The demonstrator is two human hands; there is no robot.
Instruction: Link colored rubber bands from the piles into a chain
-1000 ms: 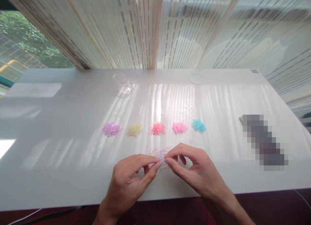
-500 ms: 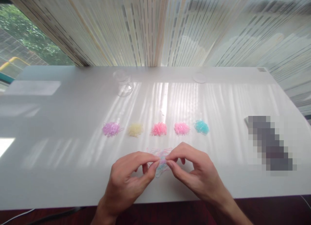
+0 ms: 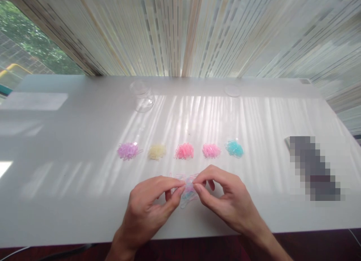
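Both hands meet over a loose heap of mixed-colour small rubber bands (image 3: pixel 188 195) near the table's front edge. My left hand (image 3: pixel 153 204) comes in from the left, thumb and forefinger pinched on rubber bands at the heap. From the right, my right hand (image 3: pixel 225 201) pinches there too, its fingertips a small gap from the left ones. How many bands each pinch holds is too fine to tell. Beyond the hands lies a row of sorted bands: a purple pile (image 3: pixel 128 151), a yellow pile (image 3: pixel 157 151), a coral-pink pile (image 3: pixel 184 151), a light pink pile (image 3: pixel 211 150) and a turquoise pile (image 3: pixel 234 148).
A clear jar (image 3: pixel 143 97) stands at the back left of the white table (image 3: pixel 70 204). Further right lies a round clear lid (image 3: pixel 232 90). A blurred-out dark oblong object (image 3: pixel 316 169) is at the right. String curtains (image 3: pixel 175 35) hang behind the table.
The fingertips of my two hands have drawn slightly apart over the heap. Otherwise the hands and the sorted piles keep their places; the view has shifted a little.
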